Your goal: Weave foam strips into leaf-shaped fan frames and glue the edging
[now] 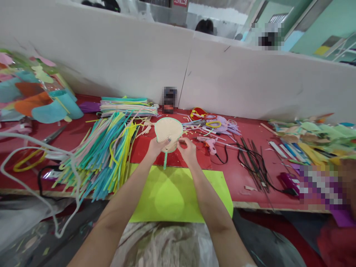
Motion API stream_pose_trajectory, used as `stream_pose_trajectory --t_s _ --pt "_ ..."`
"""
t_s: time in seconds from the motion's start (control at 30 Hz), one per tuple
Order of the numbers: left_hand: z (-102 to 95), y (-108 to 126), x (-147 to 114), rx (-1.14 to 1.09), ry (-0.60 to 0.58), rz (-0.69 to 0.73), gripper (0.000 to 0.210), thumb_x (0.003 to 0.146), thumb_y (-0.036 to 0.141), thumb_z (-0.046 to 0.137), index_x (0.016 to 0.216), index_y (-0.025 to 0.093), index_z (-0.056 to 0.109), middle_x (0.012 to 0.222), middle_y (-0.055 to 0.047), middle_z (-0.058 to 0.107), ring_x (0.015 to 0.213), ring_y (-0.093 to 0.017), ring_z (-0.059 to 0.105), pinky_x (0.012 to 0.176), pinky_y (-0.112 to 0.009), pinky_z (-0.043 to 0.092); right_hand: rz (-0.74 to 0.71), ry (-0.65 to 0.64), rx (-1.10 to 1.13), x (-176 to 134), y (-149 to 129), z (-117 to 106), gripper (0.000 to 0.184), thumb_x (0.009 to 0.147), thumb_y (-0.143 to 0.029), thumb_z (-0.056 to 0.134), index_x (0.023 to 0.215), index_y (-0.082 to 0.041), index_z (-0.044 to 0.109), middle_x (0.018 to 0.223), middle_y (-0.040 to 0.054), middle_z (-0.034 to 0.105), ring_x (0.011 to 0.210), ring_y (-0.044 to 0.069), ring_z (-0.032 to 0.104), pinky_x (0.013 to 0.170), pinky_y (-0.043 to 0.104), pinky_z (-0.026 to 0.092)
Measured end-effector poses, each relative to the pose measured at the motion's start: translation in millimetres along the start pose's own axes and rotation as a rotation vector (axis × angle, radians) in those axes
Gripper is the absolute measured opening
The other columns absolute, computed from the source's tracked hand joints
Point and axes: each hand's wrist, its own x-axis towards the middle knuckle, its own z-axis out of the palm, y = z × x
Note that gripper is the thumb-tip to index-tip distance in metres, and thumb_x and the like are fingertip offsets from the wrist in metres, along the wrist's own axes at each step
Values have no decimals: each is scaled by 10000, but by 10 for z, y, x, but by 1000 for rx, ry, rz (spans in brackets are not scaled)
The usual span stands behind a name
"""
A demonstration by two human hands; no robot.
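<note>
A round cream fan-shaped piece (170, 130) with a mint green edging and a short green handle (165, 161) is held up over the table. My left hand (156, 145) grips its lower left side, the thumb lying on the front face. At the lower right rim my right hand (187, 149) has thumb and fingers pinched together on the edge; what exactly lies between the fingertips is too small to make out. Beneath both forearms spreads a lime green sheet (205, 181), partly over a red board (200, 162).
Pastel pipe cleaners (102, 148) lie heaped on the left, more stacked behind (128, 105). A pink glue gun (211, 145), its black cable and dark thin sticks (254, 163) are on the right. Scissors (54, 135) lie left; a white partition (125, 59) stands behind.
</note>
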Motion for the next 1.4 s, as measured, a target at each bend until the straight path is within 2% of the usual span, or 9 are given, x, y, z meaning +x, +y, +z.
stream_pose_trajectory --t_s 0.3,0.53,0.67,0.77,0.87,1.0,1.17,1.3,1.4 --pt "31 -36 0 -155 15 -1 544 531 354 785 1009 120 672 1022 -112 696 921 -232 645 829 -342 500 -28 33 -70 -31 -63 14 185 839 -303 487 941 -200 603 927 72 653 870 190 612 849 345 486" --pt "123 -63 -42 -326 27 -33 617 513 399 795 1029 94 647 1082 -142 672 941 -228 644 829 -324 504 104 51 83 -75 -150 114 351 832 -392 524 1117 -189 549 966 76 651 867 176 622 781 301 504" --pt "2 18 17 -399 -32 -89 552 711 574 596 1035 129 635 1095 -128 664 977 -226 635 810 -329 515 192 82 203 15 -119 32 332 840 -409 489 1070 -190 586 945 68 667 843 174 627 756 298 511" --pt "-244 149 104 -301 23 86 511 860 549 384 1140 171 583 1136 -105 638 991 -206 618 831 -344 502 184 27 218 75 -70 -102 290 830 -383 502 1008 -189 622 971 64 674 879 180 623 811 313 499" --pt "-478 314 172 -113 121 324 432 782 323 617 1194 219 542 1267 -51 546 1149 -193 507 982 -321 398 180 -81 215 60 -19 -197 274 816 -353 528 1018 -198 628 971 54 675 878 175 621 808 305 493" --pt "-544 481 190 288 -50 599 416 759 225 622 1170 182 582 1232 -83 562 1197 -235 449 1053 -374 304 199 -207 260 -16 29 -212 292 818 -341 523 1065 -208 604 949 48 673 832 165 621 760 297 492" --pt "-348 353 201 551 -380 670 390 706 239 665 1095 226 631 1205 -70 580 1165 -227 477 1042 -406 313 187 -278 231 -74 122 -176 288 811 -321 528 1067 -206 597 909 31 669 805 149 609 769 295 478" --pt "-222 112 232 755 -528 737 323 775 289 610 1094 244 636 1200 -68 572 1182 -224 456 1069 -429 247 212 -362 187 -105 262 -181 299 809 -311 529 1081 -197 577 886 26 662 788 142 610 766 299 478" --pt "-186 111 282 824 -639 744 278 816 290 562 1077 256 650 1108 -58 601 1109 -206 496 1044 -395 273 231 -428 158 -81 348 -208 253 812 -322 530 1013 -190 611 986 51 660 887 156 610 804 305 472"
